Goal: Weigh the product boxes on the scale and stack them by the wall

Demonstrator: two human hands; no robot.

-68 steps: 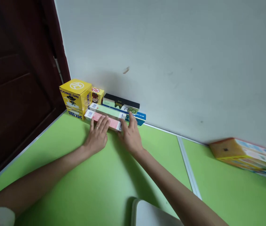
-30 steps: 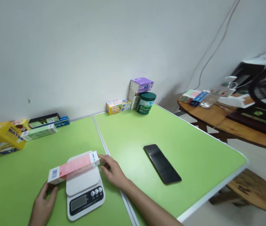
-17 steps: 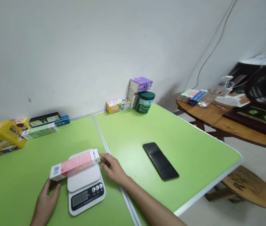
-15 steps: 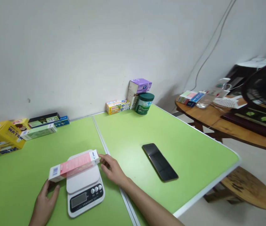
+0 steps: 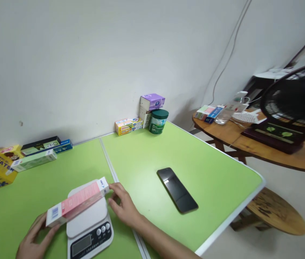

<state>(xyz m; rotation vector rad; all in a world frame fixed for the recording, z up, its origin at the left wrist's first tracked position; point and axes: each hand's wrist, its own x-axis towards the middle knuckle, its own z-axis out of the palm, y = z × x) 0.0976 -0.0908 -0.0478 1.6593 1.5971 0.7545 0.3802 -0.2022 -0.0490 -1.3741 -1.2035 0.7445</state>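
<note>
A long pink-and-white carton (image 5: 81,199) lies slantwise across the pan of a white kitchen scale (image 5: 87,219), its left end jutting past the edge. My left hand (image 5: 35,237) has its thumb and fingers around that left end. At the carton's right end is my right hand (image 5: 124,205), fingers curved and apart, with the index fingertip at or touching the end face. The scale's display (image 5: 81,245) looks blank, and several round buttons sit beside it.
A black phone (image 5: 177,190) lies right of the table's seam. Along the wall stand yellow boxes (image 5: 0,167), a green-white carton (image 5: 33,160), a green tub (image 5: 158,121) and a purple tissue pack (image 5: 152,101). A fan (image 5: 295,108) stands on a wooden table (image 5: 249,149) at right.
My left hand has closed around the carton's left end, where before it was just below. My right hand stays by the other end. The camera view has shifted slightly.
</note>
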